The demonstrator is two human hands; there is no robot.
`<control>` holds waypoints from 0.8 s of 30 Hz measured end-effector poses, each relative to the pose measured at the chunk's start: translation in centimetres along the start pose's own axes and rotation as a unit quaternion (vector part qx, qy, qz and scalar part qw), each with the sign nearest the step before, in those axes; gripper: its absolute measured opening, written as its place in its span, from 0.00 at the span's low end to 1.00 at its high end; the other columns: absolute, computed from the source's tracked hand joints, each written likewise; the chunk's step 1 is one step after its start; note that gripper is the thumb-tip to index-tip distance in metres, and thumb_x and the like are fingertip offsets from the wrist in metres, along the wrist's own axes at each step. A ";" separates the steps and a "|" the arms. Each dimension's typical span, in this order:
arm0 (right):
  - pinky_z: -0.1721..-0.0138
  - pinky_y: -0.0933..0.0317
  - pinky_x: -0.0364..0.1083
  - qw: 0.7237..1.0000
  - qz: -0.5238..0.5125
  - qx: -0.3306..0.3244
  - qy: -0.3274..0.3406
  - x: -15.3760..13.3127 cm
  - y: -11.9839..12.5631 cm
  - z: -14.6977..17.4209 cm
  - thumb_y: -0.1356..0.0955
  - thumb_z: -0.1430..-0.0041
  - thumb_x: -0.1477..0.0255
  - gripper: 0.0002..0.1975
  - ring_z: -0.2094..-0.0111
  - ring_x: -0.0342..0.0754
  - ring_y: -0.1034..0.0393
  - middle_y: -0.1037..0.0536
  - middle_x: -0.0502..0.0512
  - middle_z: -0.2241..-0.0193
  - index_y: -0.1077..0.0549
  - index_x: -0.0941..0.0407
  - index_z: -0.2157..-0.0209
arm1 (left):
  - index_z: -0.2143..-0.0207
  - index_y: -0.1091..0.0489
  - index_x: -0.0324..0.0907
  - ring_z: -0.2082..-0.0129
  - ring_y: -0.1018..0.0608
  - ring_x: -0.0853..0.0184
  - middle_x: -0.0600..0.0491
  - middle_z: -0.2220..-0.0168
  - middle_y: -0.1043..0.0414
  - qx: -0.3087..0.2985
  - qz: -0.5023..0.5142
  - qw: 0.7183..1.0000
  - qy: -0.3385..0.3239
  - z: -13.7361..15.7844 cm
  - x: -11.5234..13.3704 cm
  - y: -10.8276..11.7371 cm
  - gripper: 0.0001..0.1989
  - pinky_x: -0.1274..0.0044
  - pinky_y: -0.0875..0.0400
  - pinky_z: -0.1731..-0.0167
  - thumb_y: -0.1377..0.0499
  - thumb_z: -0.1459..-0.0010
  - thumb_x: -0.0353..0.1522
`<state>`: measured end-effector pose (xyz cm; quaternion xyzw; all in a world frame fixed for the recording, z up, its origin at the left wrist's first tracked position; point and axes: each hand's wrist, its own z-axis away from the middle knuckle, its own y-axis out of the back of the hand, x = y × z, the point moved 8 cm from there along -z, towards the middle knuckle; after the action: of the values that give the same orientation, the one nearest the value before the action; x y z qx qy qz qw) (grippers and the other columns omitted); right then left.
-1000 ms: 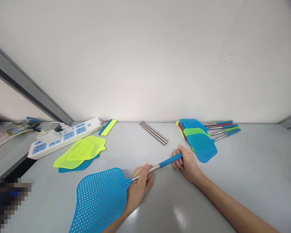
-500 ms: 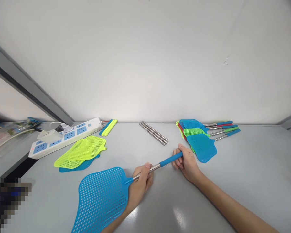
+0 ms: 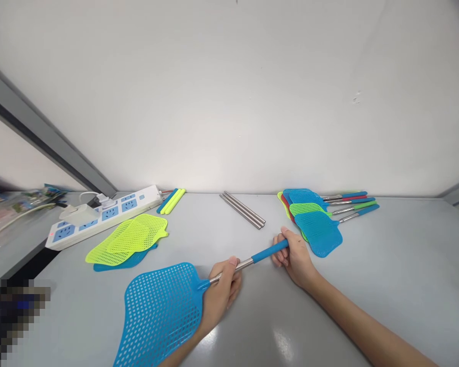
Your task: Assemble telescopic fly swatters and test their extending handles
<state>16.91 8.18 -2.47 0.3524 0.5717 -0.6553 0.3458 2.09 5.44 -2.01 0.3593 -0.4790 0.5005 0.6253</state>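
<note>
A blue fly swatter with a steel rod and a blue grip is held above the table by both hands. My left hand is closed round the steel rod, close to the perforated head. My right hand grips the end of the blue handle. Beyond my right hand lies a pile of fly swatters in blue, green and red, with their handles pointing right. Three steel rods rest at the back middle of the table.
Loose yellow swatter heads overlap a blue head at the left. Behind them stands a white power strip with plugs in it. Yellow grips and a blue grip lie by the wall.
</note>
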 end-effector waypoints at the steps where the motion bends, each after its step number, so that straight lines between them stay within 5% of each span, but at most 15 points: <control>1: 0.90 0.55 0.41 1.000 -0.001 -0.002 0.000 0.0 0.0 0.0 0.41 0.45 0.65 0.25 0.93 0.38 0.53 0.46 0.45 0.94 0.45 0.57 0.93 | 0.87 0.54 0.43 0.92 0.50 0.78 0.64 0.92 0.58 0.000 0.003 1.000 0.001 0.0 0.1 0.0 0.22 0.81 0.56 0.90 0.55 0.49 0.46; 24: 0.90 0.55 0.40 0.999 0.005 0.027 0.016 -0.5 0.1 -0.4 0.42 0.46 0.64 0.24 0.93 0.37 0.52 0.45 0.46 0.95 0.45 0.56 0.93 | 0.89 0.54 0.43 0.91 0.49 0.76 0.61 0.94 0.56 -0.016 -0.068 0.997 -0.019 -0.4 0.6 -0.1 0.23 0.79 0.51 0.88 0.57 0.47 0.43</control>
<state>17.31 8.59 -2.10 0.3752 0.5574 -0.6628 0.3305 2.28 5.98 -1.59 0.3905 -0.4730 0.4424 0.6542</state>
